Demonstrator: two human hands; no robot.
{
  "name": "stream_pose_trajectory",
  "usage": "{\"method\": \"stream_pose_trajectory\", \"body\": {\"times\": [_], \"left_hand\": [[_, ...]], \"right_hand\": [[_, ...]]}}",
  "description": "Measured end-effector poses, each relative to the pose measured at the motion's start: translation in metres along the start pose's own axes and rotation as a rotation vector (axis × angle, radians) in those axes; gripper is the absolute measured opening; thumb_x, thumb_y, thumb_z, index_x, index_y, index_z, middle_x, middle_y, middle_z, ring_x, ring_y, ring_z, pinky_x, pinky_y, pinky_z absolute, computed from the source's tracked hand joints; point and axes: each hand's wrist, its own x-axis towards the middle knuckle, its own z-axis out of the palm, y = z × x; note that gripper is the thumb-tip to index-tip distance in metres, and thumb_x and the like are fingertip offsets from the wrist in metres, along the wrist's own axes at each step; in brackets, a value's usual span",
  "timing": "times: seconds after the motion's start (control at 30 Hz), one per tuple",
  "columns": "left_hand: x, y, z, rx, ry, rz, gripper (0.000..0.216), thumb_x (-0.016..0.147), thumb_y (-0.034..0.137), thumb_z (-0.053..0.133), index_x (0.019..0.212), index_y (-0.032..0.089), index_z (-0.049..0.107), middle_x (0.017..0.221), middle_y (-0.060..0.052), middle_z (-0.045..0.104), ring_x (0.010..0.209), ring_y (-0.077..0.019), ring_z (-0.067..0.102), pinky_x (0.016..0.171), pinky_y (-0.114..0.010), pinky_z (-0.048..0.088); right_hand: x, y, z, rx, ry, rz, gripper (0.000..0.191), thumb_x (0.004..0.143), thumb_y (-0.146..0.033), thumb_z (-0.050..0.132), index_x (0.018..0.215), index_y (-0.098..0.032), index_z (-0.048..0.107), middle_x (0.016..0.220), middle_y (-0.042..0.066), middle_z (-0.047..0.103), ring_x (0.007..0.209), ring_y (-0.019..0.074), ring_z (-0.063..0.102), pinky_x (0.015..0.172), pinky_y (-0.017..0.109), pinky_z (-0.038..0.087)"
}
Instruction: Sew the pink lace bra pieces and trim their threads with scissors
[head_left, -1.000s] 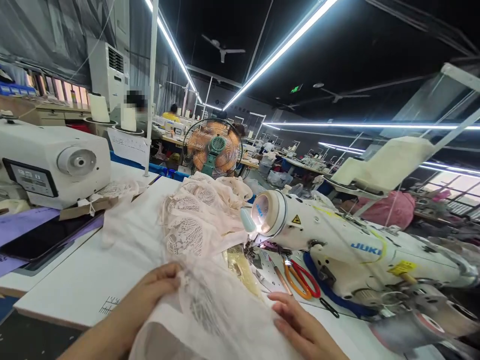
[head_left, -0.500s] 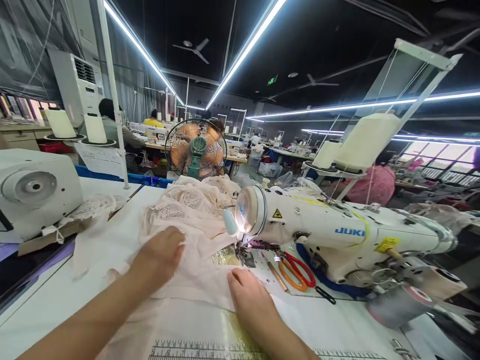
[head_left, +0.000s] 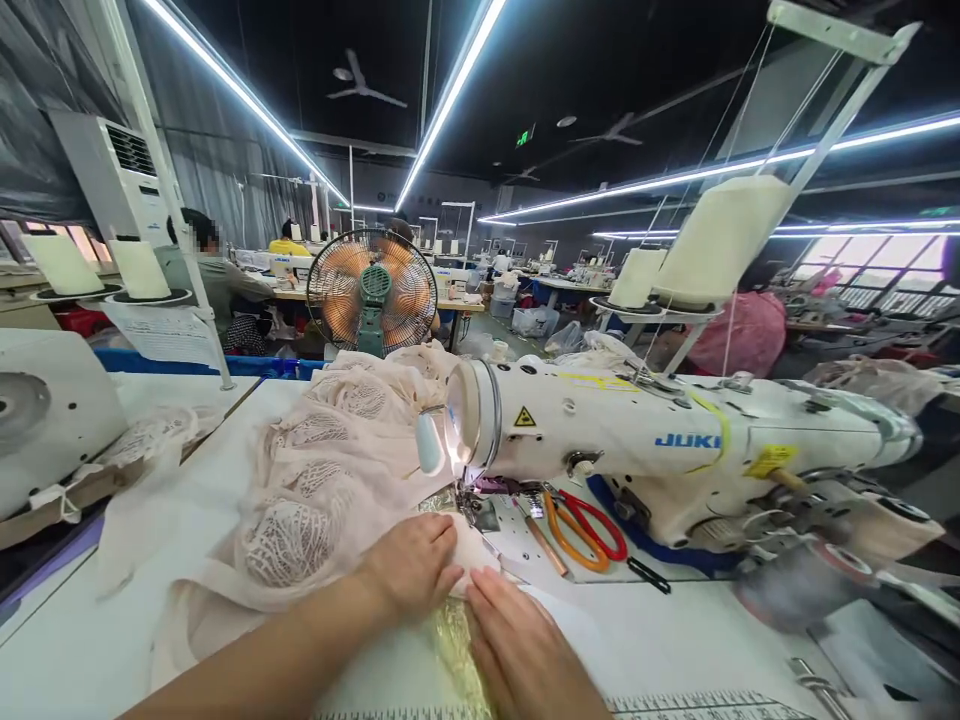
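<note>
Beige lace fabric [head_left: 307, 480] lies bunched on the table to the left of a white sewing machine [head_left: 600, 420]. Close in front of the needle area, my left hand [head_left: 412, 570] is closed on a plain edge of this fabric, fingers and thumb drawn toward each other. My right hand [head_left: 521, 635] lies beside it, its stretched fingers resting flat on the fabric's near edge. Below the hands, shiny yellowish tape [head_left: 455, 650] runs along the tabletop. The machine's lamp lights the presser foot [head_left: 472, 500]; the needle itself is too small to make out.
Scissors with red and orange handles [head_left: 589, 530] lie under the machine arm, near a thin brown-handled tool [head_left: 547, 545] and a black clip [head_left: 649, 575]. A printed ruler [head_left: 697, 708] runs along the front. A fan [head_left: 373, 290] and thread cones [head_left: 724, 240] stand behind.
My left hand has come right and down from the lace pile to the fabric edge beside my right hand. The view has shifted slightly to the right.
</note>
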Motion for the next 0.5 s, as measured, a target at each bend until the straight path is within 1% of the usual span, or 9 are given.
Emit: {"method": "stream_pose_trajectory", "body": {"times": [0.1,0.23,0.37,0.5], "left_hand": [[0.008,0.000,-0.002,0.033,0.012,0.008,0.038,0.090,0.031,0.044,0.120,0.010,0.053,0.129,-0.015,0.055,0.115,-0.0293,0.051,0.099,-0.042,0.041],[0.014,-0.001,-0.002,0.062,0.045,0.004,0.031,0.090,0.033,0.042,0.113,0.016,0.056,0.115,-0.011,0.060,0.103,-0.0274,0.054,0.088,-0.041,0.046],[0.019,-0.003,0.000,0.081,0.074,-0.006,0.029,0.090,0.034,0.040,0.105,0.017,0.058,0.110,-0.011,0.060,0.102,-0.0274,0.053,0.084,-0.042,0.045],[0.021,-0.004,0.002,0.088,0.092,0.005,0.029,0.090,0.033,0.040,0.108,0.017,0.058,0.110,-0.010,0.059,0.102,-0.0268,0.053,0.083,-0.041,0.045]], "right_hand": [[-0.014,0.005,0.002,-0.027,0.043,-0.052,0.044,0.080,-0.015,0.049,0.124,-0.013,0.054,0.130,0.011,0.057,0.115,0.0293,0.056,0.087,0.040,0.053],[-0.020,0.007,-0.001,-0.029,0.056,-0.045,0.045,0.077,-0.017,0.053,0.122,-0.017,0.054,0.129,0.009,0.059,0.112,0.0283,0.058,0.085,0.038,0.053],[-0.021,0.010,0.004,-0.049,0.051,-0.082,0.046,0.076,-0.019,0.054,0.121,-0.017,0.055,0.127,0.009,0.059,0.109,0.0286,0.060,0.082,0.037,0.053],[-0.021,0.012,0.008,-0.083,0.011,-0.115,0.045,0.079,-0.023,0.053,0.124,-0.015,0.052,0.131,0.012,0.055,0.112,0.0287,0.058,0.084,0.036,0.053]]}}
